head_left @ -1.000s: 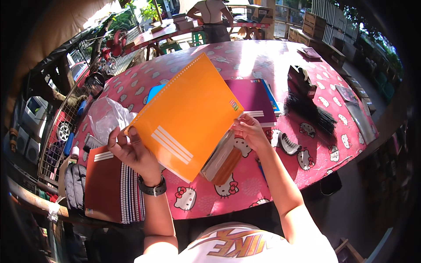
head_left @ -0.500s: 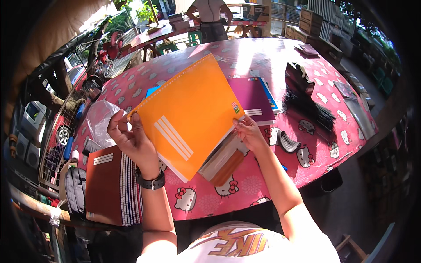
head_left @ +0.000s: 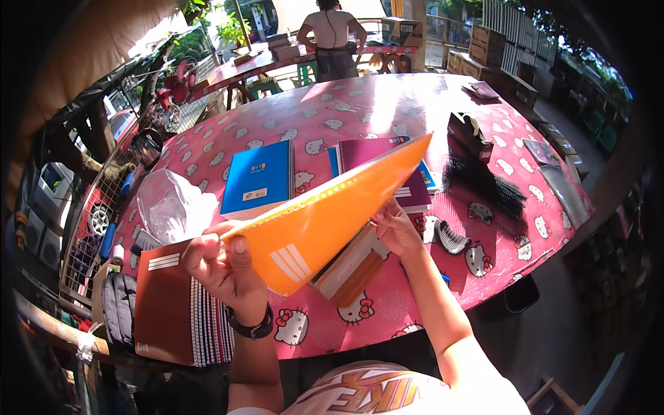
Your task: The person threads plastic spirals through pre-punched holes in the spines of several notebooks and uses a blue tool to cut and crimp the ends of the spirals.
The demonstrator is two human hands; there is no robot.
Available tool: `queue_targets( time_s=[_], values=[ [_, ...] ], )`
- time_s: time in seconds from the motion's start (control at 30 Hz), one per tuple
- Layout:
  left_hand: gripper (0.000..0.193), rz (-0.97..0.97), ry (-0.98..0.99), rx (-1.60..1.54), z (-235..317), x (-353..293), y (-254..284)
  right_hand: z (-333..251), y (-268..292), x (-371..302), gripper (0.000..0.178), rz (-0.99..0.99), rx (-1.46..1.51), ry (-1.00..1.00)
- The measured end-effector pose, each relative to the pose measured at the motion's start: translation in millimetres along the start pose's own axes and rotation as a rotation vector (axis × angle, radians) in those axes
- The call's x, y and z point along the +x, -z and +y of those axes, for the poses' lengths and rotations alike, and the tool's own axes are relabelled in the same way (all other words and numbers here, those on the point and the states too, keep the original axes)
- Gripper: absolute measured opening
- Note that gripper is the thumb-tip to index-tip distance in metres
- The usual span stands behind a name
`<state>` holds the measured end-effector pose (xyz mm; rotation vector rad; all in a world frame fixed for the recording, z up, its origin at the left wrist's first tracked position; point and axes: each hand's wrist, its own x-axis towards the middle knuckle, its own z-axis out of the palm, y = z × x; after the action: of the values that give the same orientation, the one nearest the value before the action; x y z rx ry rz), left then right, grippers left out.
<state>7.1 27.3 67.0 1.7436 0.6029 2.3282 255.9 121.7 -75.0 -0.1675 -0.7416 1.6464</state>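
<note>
An orange spiral notebook [head_left: 339, 214] is held up over the table, tilted so its cover looks foreshortened. My left hand [head_left: 232, 270], with a dark watch at the wrist, pinches its left corner between thumb and fingers. At the lower right edge my right hand [head_left: 395, 227] closes on the notebook, its fingertips partly hidden. Below the notebook lies a grey and brown block-like piece [head_left: 353, 273], partly covered. Beyond it are a blue notebook stack [head_left: 257, 180] and a purple notebook stack [head_left: 416, 190]. Near my left forearm sits a stack of brown spiral notebooks [head_left: 164, 304].
Black plastic binding coils [head_left: 487, 187] and a short curved coil piece [head_left: 453, 238] lie to the right on the pink table [head_left: 325, 325]. A clear plastic bag [head_left: 173, 204] rests at left, above a grey pouch [head_left: 120, 304]. A person [head_left: 333, 38] stands at a far table.
The orange notebook has tipped from facing me to a flatter slant, uncovering the blue stack behind it. My left hand has turned and moved slightly down; my right hand keeps its place.
</note>
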Motion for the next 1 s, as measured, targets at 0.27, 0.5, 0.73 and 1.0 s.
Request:
queue_targets(
  time_s=[0.27, 0.5, 0.73, 1.0],
  values=[
    [0.032, 0.07, 0.02, 0.056, 1, -13, 1, -3, 4, -6, 0.024, 0.013, 0.035, -0.04],
    [0.031, 0.002, -0.033, 0.056, -4, 2, -7, -7, 2, 0, 0.025, 0.091, -0.105, -0.035],
    [0.02, -0.144, -0.079, 0.003, -6, 17, -44, -7, 17, -20, 0.027, 0.215, -0.186, -0.078],
    [0.026, -0.105, 0.248, 0.037, -27, -18, 1, -22, 25, -45, 0.025, 0.28, -0.73, -0.322]
  ],
)
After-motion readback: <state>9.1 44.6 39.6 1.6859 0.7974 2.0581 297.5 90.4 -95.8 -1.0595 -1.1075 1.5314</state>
